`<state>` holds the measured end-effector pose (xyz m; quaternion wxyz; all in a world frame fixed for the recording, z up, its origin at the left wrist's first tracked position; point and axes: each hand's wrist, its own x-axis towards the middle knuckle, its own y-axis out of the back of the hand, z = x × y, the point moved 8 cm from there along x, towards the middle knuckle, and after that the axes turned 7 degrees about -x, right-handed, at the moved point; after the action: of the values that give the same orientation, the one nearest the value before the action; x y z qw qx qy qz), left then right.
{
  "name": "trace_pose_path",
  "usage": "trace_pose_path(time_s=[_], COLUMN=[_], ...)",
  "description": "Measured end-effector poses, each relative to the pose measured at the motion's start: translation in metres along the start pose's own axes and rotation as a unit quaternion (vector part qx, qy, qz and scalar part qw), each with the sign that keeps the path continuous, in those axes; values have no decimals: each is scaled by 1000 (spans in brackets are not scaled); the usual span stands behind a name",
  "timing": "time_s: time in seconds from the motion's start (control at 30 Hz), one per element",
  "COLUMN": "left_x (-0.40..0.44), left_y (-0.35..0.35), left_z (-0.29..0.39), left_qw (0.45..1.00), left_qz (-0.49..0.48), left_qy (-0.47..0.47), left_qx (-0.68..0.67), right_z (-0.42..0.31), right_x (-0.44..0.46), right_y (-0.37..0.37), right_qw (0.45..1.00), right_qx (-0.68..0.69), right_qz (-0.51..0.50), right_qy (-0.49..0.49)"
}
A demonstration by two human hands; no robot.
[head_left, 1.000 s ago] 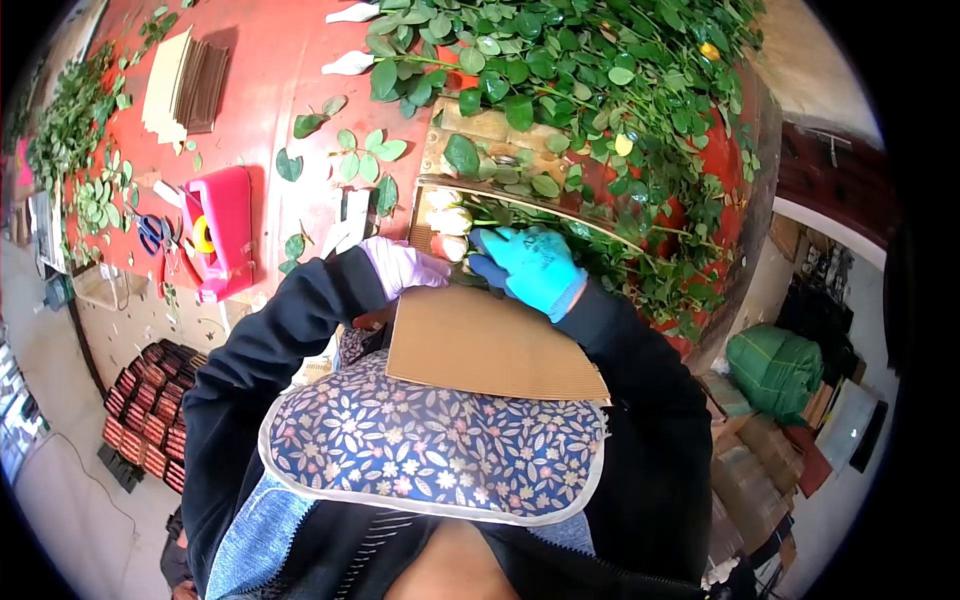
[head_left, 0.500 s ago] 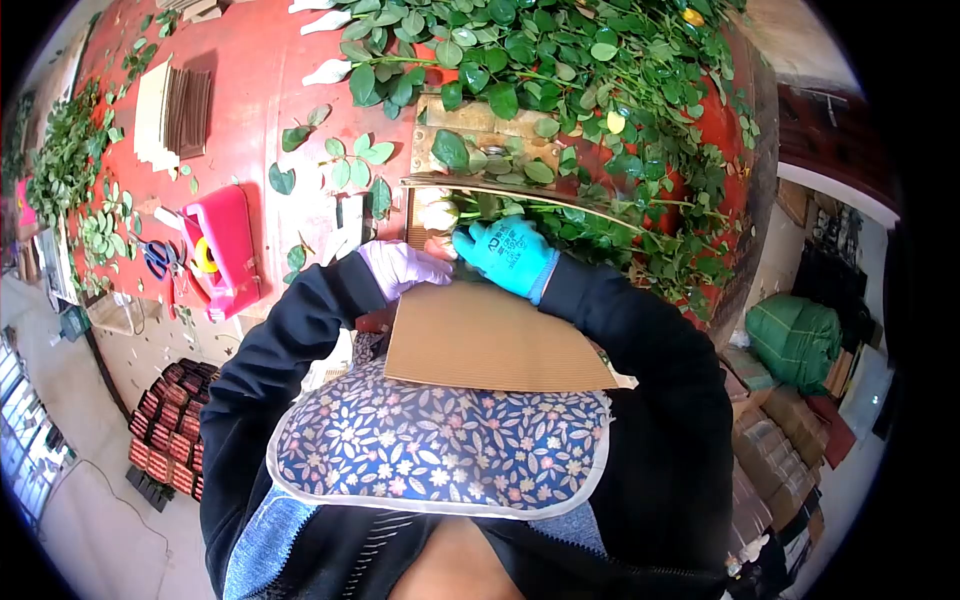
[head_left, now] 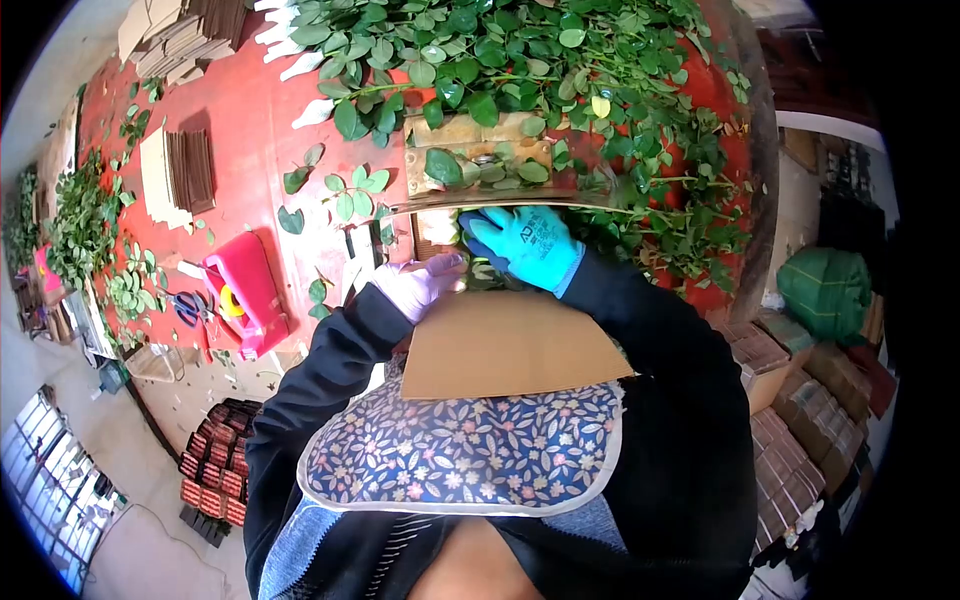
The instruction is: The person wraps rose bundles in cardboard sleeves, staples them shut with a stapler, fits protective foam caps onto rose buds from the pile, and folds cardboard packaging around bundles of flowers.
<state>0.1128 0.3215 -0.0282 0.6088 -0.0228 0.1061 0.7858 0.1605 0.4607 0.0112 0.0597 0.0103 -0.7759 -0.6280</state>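
Note:
My left hand (head_left: 425, 283), in a lilac glove with fingertips partly bare, is bent at the near left edge of a bundle of roses; what its fingers hold is hidden. Beside it, my right hand (head_left: 528, 245) wears a turquoise glove with a dark blue palm side. Its fingers lie outstretched over the stems, close to the pale rose blooms (head_left: 437, 226). A brown cardboard sheet (head_left: 510, 345) slopes toward me below both hands, over the flowered apron (head_left: 460, 440). Beyond the blooms stands another cardboard edge (head_left: 540, 198), bowed and seen nearly edge-on.
Leafy rose stems (head_left: 480, 60) cover the far and right side of the red table (head_left: 260, 130). On the left are a pink holder (head_left: 245, 295), scissors (head_left: 187, 308) and a cardboard stack (head_left: 175, 178). Behind the bundle sits a wooden block (head_left: 430, 165).
My view has shifted. The near sheet's ribbed face has given way to a smooth-looking one. My right hand has turned, showing its dark blue palm side, and my left fingers have lifted and straightened somewhat.

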Motion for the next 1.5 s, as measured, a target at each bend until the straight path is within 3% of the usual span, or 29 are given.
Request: trace_pose_path(time_s=[0.07, 0.1, 0.17, 0.33, 0.47, 0.6, 0.67, 0.77, 0.8, 0.9, 1.0, 1.13, 1.17, 1.2, 1.27, 1.33, 1.4, 1.43, 1.47, 1.5], left_x=[-1, 0, 1, 4, 4, 3, 6, 14, 14, 15, 14, 13, 13, 13, 13, 14, 14, 13, 12, 13], left_y=[-4, -3, -4, -3, -3, 0, -1, 4, 4, 0, -6, -6, -5, -5, -6, -5, -5, -5, -4, -5], left_z=[5, 6, 21, 29, 32, 20, 19, 16, 18, 23, 10, 13, 14, 15, 15, 16, 12, 11, 12, 13], left_qw=[967, 967, 945, 951, 949, 955, 970, 981, 981, 947, 928, 937, 937, 938, 940, 946, 950, 954, 954, 956], left_qz=[-52, -54, -48, -18, -7, -13, -28, -31, -33, 26, 4, 19, 23, 17, 11, 20, 17, 14, 16, 10], left_qy=[13, 13, -84, -72, -93, -23, -62, -142, -143, -80, -74, -100, -98, -90, -83, -86, -84, -79, -77, -64], left_qx=[247, 248, 314, 299, 303, 297, 235, 124, 126, 310, 366, 335, 334, 333, 332, 312, 301, 287, 288, 287], right_z=[-7, -6, -11, -11, -1, -6, -5, -5, -4, -4, -3, -7, -8, -9, -3, -2, -1, 7, 8, 9], right_x=[-4, -4, -3, 4, 8, 7, 4, 3, 3, 3, 1, -2, -6, -5, 0, 4, 9, 6, 6, 5], right_y=[-15, -17, -31, -46, -41, -36, -41, -44, -44, -47, -49, -5, 12, 12, 32, 13, -19, -34, -29, -9], right_qw=[997, 997, 991, 987, 996, 988, 980, 982, 982, 984, 981, 984, 994, 994, 997, 995, 987, 981, 982, 994], right_qx=[-26, -26, -20, -78, -48, -3, 6, 6, 11, 9, 4, 21, 6, 5, -26, -81, -140, -104, -103, -87], right_qz=[-42, -40, -106, -119, -39, -142, -192, -182, -181, -177, -189, -163, -77, -78, 58, 55, -77, -159, -159, -64], right_qy=[62, 60, 78, 79, 63, 56, 45, 50, 44, 36, 40, 71, 74, 78, 33, 8, 19, -25, -22, -18])
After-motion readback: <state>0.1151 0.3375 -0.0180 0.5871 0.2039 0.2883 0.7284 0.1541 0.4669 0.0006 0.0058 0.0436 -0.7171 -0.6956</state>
